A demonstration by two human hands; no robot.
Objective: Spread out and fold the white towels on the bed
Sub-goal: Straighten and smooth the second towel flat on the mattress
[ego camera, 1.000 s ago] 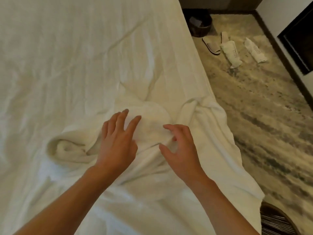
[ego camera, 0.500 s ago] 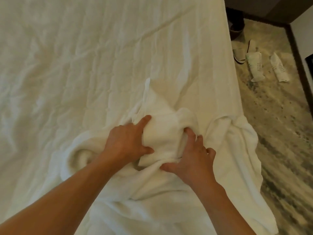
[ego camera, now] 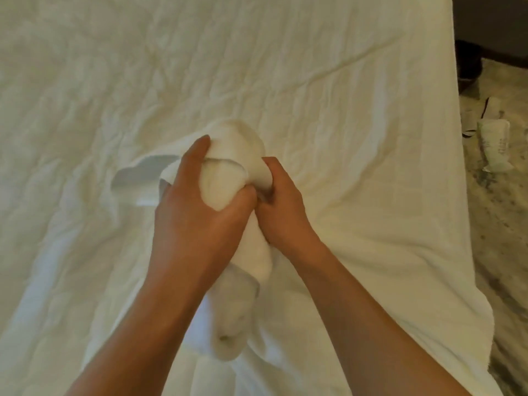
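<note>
A bunched white towel (ego camera: 237, 155) is lifted above the bed (ego camera: 357, 95), held between both hands. My left hand (ego camera: 194, 207) grips its left side, fingers wrapped over the top and thumb curled under the bundle. My right hand (ego camera: 281, 204) grips the right side, fingers tucked into the cloth. The towel's loose end (ego camera: 234, 318) hangs down between my forearms toward me. A folded edge (ego camera: 137, 178) sticks out to the left of my left hand. The white sheet under the towel is wrinkled.
The bed's right edge (ego camera: 463, 224) drops to a patterned carpet (ego camera: 503, 252). Slippers in white wrapping (ego camera: 494, 144) lie on the floor at the right. A dark object (ego camera: 468, 61) stands at the upper right by the wall.
Both hands went from hovering open over the crumpled towel to clutching it, then gathered it and lifted it off the bed. The view shifted left over the bed.
</note>
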